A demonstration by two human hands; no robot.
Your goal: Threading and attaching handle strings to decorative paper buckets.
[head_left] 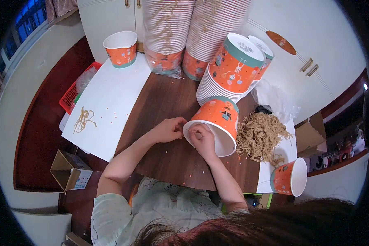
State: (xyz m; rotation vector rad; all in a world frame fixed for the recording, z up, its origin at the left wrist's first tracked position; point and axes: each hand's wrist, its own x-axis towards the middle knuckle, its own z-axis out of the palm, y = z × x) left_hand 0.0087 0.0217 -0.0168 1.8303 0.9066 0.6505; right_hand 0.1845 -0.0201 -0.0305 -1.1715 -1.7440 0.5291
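- One counter, dark brown with white portions at both sides, spread beneath the tipped tub and ran out well past it to the left and right.
- Two tall stacks of tubs, wrapped in clear plastic, stood well beyond the tipped tub.
- Two shorter upturned stacks rose just behind the tipped tub, green bases uppermost.
- An open cardboard box sat on the floor, well left of the tipped tub and lower.
- The tipped tub, orange with a green base band, lay on its side mid-counter, its white mouth turned toward the person.
- A heap of tan twine lay just right of the tipped tub.
- A single upright tub stood far to the left of the tipped tub and beyond it; a sideways tub lay to its right, nearer the person.
- The right hand reached into the tipped tub's mouth with bent fingers; the left hand was close beside it, fingertips bunched at the left rim. Whether either was clamped on the rim could not be told.
- A few loose strands lay well left of the tipped tub.
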